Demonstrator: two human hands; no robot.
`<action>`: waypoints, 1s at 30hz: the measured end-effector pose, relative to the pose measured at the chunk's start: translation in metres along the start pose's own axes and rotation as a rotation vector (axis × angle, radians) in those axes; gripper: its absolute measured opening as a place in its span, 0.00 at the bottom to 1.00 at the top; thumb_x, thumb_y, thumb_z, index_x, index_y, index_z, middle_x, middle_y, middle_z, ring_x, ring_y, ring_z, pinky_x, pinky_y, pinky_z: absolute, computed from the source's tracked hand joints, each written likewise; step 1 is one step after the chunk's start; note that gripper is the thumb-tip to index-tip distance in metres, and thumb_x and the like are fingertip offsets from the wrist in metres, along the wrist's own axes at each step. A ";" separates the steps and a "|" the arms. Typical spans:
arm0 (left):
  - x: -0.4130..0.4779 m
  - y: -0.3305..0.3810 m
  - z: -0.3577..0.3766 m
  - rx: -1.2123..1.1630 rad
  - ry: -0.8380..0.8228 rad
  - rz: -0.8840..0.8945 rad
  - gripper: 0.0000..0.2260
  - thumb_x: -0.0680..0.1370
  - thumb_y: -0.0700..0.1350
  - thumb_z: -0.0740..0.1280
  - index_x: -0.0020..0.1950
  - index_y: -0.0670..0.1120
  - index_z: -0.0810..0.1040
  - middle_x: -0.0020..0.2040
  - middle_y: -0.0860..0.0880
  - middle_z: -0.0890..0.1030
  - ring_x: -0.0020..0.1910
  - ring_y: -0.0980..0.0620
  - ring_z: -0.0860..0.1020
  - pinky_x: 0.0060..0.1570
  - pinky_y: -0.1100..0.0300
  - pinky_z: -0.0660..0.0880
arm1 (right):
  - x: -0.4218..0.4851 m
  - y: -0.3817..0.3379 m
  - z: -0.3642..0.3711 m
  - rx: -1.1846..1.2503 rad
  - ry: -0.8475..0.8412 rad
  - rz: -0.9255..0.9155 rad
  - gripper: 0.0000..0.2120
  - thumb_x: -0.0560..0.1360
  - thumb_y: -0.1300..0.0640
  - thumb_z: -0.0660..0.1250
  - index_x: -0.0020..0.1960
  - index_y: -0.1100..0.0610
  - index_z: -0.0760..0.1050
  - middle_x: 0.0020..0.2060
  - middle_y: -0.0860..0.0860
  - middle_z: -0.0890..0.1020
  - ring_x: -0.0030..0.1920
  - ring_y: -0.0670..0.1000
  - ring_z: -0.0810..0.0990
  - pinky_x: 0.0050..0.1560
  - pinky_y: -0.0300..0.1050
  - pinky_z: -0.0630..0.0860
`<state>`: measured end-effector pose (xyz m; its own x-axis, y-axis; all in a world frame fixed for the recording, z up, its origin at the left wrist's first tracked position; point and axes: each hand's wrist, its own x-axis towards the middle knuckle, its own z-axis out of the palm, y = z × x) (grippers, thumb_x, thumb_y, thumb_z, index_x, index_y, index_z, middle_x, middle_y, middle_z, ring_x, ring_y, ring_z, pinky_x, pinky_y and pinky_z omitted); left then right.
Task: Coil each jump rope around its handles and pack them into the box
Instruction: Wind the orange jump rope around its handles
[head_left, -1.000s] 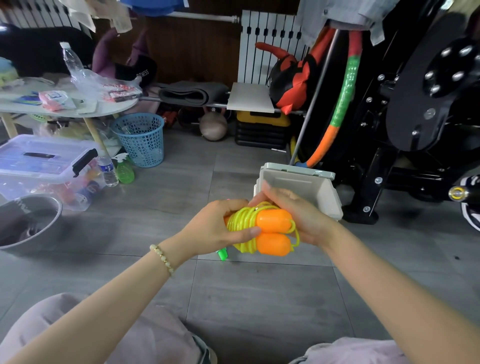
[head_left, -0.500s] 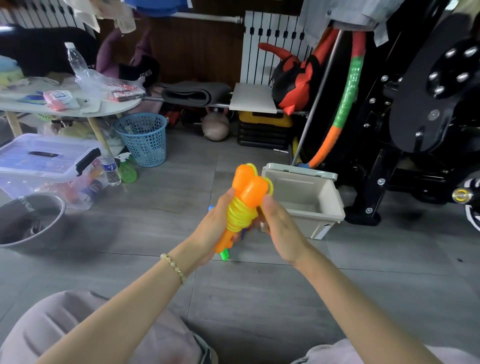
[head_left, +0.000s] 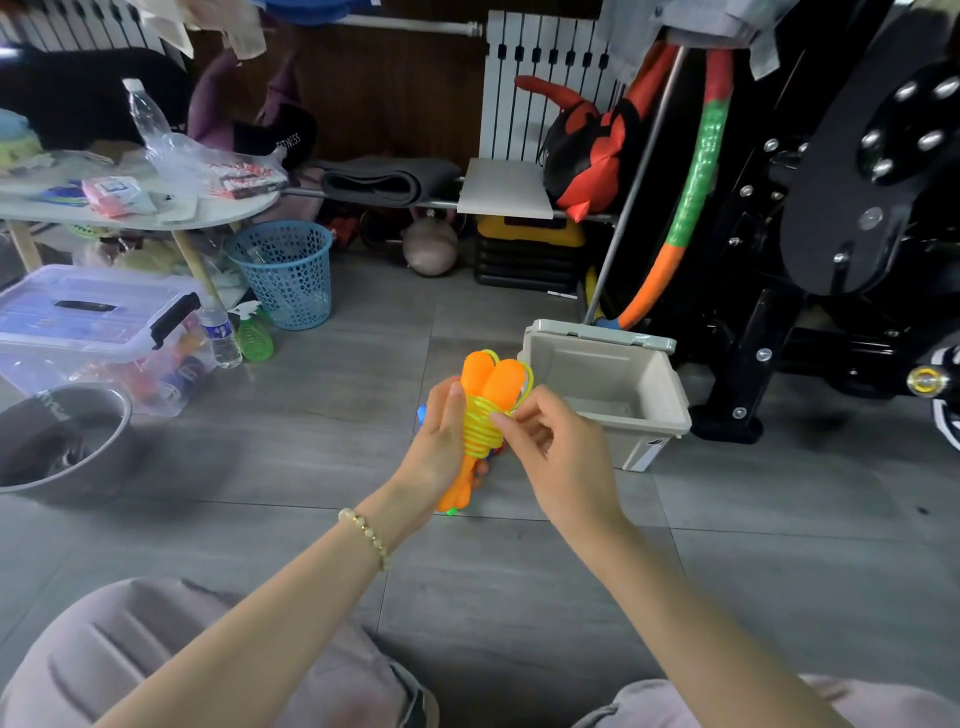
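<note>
A jump rope with two orange handles and a yellow cord coiled around them stands almost upright in front of me. My left hand grips the handles from the left side. My right hand pinches the yellow cord on the bundle's right side. Just behind and to the right, the grey open box sits on the floor; I see nothing inside it. Bits of blue and green from something on the floor peek out behind my left hand.
A clear lidded storage bin, a metal bowl, a blue mesh basket and a low white table stand at the left. Black exercise equipment and a striped hoop fill the right. Grey tiled floor lies between.
The bundle turned from lying sideways to standing upright. My right hand shifted from cupping the handles to pinching the cord at the side.
</note>
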<state>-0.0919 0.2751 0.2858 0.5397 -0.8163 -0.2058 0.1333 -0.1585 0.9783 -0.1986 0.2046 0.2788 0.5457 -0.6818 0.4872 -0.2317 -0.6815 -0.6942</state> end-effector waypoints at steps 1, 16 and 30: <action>-0.002 0.000 0.001 0.029 0.010 0.069 0.11 0.83 0.54 0.48 0.62 0.54 0.63 0.36 0.48 0.77 0.29 0.53 0.75 0.27 0.61 0.73 | 0.001 0.001 -0.001 0.043 0.005 0.018 0.11 0.73 0.52 0.70 0.38 0.55 0.72 0.29 0.48 0.76 0.31 0.48 0.73 0.31 0.40 0.70; -0.018 0.007 -0.021 0.090 -0.232 0.245 0.05 0.82 0.46 0.56 0.58 0.51 0.66 0.47 0.45 0.81 0.42 0.46 0.82 0.37 0.59 0.79 | 0.003 -0.008 -0.005 0.166 0.101 0.082 0.08 0.74 0.50 0.68 0.41 0.54 0.77 0.37 0.48 0.80 0.36 0.48 0.80 0.37 0.51 0.79; -0.013 -0.002 -0.013 0.413 0.027 0.307 0.02 0.82 0.52 0.57 0.51 0.54 0.67 0.39 0.42 0.78 0.32 0.52 0.75 0.38 0.50 0.77 | -0.003 -0.002 -0.001 -0.125 0.010 -0.128 0.09 0.73 0.54 0.68 0.43 0.59 0.80 0.37 0.51 0.79 0.35 0.51 0.80 0.34 0.49 0.79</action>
<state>-0.0884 0.2926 0.2864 0.5245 -0.8458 0.0975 -0.3710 -0.1240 0.9203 -0.2005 0.2083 0.2792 0.5691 -0.5896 0.5731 -0.2592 -0.7901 -0.5555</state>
